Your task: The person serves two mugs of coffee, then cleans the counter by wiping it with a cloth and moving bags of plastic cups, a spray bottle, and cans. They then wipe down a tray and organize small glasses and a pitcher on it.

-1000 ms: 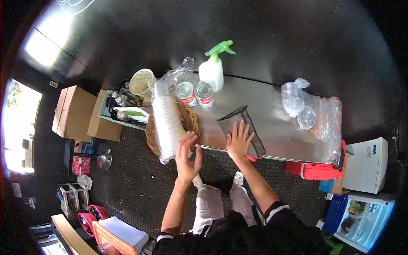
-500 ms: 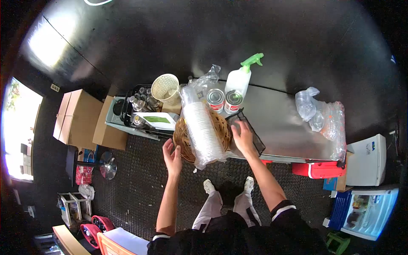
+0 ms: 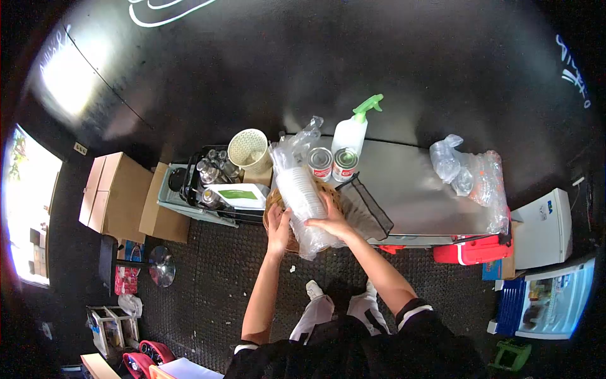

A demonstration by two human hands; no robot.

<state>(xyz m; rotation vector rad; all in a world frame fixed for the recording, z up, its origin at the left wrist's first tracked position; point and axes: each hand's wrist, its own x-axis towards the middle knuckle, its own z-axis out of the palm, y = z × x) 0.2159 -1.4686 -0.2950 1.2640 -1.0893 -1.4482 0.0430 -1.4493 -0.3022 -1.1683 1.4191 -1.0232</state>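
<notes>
**Cups (image 3: 295, 182) lying over basket (image 3: 273, 196) at the surface's (image 3: 410, 189) front left corner**

In the head view, the wrapped cups are slanting across the basket, their lower end jutting past the surface's front edge. The hands are standing apart, one on each side of the wrap. The right hand (image 3: 331, 223) is resting on it, thumb lying across the front; the left hand (image 3: 278, 231) is curling at its left side, over the basket. Whether either is clamping the cups, I cannot tell

A mesh pouch (image 3: 367, 211) is lying at the front edge, just right of the basket. Two cans (image 3: 320, 167) are standing towards the back edge, a spray bottle (image 3: 349, 137) behind them. Plastic bags (image 3: 483, 180) are lying by the right edge
</notes>
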